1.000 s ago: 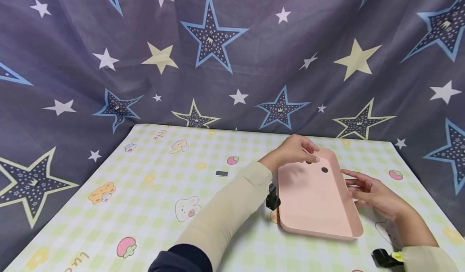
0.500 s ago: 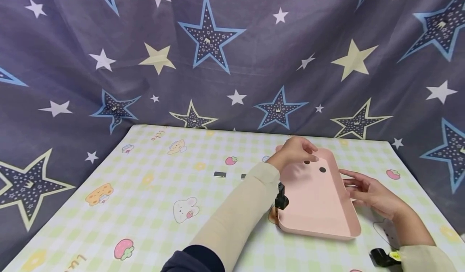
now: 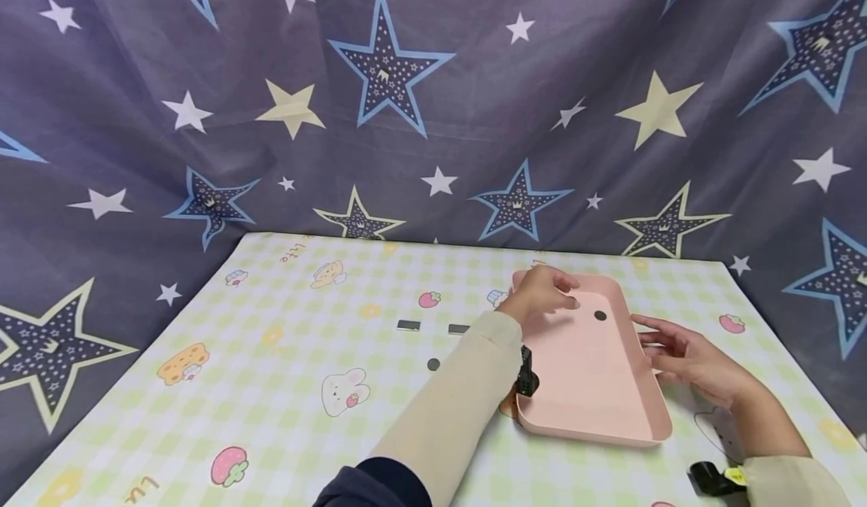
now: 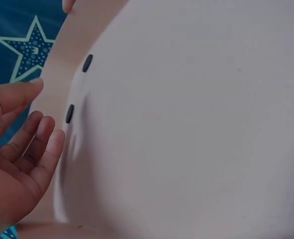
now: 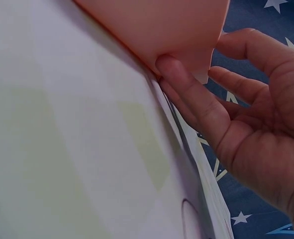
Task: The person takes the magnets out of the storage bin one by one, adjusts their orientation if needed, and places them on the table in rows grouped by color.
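Note:
A shallow pink tray (image 3: 589, 387) lies at the right of the table. Over its far left corner is my left hand (image 3: 542, 292), fingers loosely bent and holding nothing. Two small black discs lie inside the tray by the far wall. The head view shows one black disc (image 3: 600, 316); the other is hidden behind the left hand. In the left wrist view the nearer disc (image 4: 69, 114) sits just beyond the left fingertips. My right hand (image 3: 691, 360) touches the outside of the tray's right wall with extended fingers, seen closely in the right wrist view.
Left of the tray, two small dark rectangular pieces, one (image 3: 409, 326) beside the other (image 3: 458, 329), and a dark disc (image 3: 433, 365) lie on the checked tablecloth (image 3: 291, 417). A star-patterned curtain (image 3: 271, 146) hangs behind the table.
My left hand has drawn back a little to the left from the disc near its fingertips. As the forearm shifted right, a second rectangle and a disc came into view. The right hand stays put.

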The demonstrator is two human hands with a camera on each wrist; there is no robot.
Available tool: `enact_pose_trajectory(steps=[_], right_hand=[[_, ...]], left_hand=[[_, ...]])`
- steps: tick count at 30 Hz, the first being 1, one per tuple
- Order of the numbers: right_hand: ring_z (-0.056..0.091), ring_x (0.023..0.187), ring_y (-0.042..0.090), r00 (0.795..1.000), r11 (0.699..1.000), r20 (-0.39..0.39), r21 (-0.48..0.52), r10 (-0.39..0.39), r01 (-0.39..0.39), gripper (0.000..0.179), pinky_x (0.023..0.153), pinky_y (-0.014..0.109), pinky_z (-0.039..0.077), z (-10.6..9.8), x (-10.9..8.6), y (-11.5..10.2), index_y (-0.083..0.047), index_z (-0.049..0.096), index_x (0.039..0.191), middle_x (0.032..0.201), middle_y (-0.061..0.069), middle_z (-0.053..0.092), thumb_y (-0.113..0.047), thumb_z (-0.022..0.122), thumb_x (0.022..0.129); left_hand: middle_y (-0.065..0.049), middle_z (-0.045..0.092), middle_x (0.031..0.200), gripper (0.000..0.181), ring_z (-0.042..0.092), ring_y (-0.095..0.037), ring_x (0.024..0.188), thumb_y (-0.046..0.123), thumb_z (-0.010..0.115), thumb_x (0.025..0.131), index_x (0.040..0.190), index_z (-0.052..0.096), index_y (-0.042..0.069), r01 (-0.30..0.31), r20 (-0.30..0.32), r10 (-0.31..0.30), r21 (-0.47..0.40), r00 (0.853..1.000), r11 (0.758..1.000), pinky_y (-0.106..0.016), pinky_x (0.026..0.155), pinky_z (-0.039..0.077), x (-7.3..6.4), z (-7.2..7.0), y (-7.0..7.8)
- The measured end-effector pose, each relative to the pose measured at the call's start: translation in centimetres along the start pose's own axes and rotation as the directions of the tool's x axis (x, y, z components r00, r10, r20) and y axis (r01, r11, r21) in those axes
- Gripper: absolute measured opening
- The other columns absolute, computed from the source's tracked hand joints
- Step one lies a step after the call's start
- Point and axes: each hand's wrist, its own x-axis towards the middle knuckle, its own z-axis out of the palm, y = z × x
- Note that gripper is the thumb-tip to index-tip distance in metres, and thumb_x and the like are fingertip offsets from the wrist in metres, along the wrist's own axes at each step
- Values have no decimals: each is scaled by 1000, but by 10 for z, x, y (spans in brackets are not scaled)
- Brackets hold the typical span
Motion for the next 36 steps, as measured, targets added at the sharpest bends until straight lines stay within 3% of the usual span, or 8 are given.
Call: enact_pose_trajectory(steps=[6,9,13,19,24,31,36], right_hand=[[62,111,15,1000,1000,-16,-21,4,-4,58,82,38,56,0,0,0,-13,34,153,128,0,59,5,47,99],[62,111,14,999,999,-33,-38,12,-13,58,82,39,56,0,0,1,-9,31,153,128,0,59,4,49,99],[61,110,14,999,998,-47,-52,20,-22,58,81,39,57,-1,0,0,-6,29,153,127,1,59,4,49,99],[62,111,16,999,999,-32,-32,6,-8,58,81,39,57,-2,0,1,-10,32,153,128,3,59,5,47,99],[62,111,16,1000,1000,-20,-15,-1,1,58,81,39,57,-2,0,1,-13,34,152,129,3,59,6,47,99],[62,111,15,999,999,-31,-35,13,-14,58,81,39,57,-2,0,1,-12,32,153,128,2,59,4,48,100],[62,110,15,999,999,-44,-47,23,-25,58,81,39,57,-1,0,0,-10,31,153,128,2,59,3,48,99]], left_hand=[[-6,71,101,32,60,-8,88,-2,82,74,104,75,6,-26,-52,28,51,998,998,-12,73,46,4,8,-12],[-4,70,99,33,59,-6,87,-1,82,73,105,75,6,-57,-55,64,131,996,990,-11,74,45,8,12,-16],[2,69,98,34,56,-3,86,6,82,76,108,75,9,-82,-42,97,264,994,961,-9,77,43,11,14,-19],[4,70,100,35,55,-2,86,13,79,82,116,72,12,-115,22,116,387,993,915,-8,78,41,11,14,-17],[6,70,97,33,53,0,80,13,76,85,118,73,14,-127,59,113,398,992,908,-8,74,41,8,15,-16],[5,73,93,27,57,2,77,9,78,82,108,76,13,-138,67,123,313,990,940,-8,68,43,6,16,-17],[3,74,89,21,60,1,74,3,78,80,100,78,10,-174,96,153,278,984,945,-8,67,45,6,16,-19]])
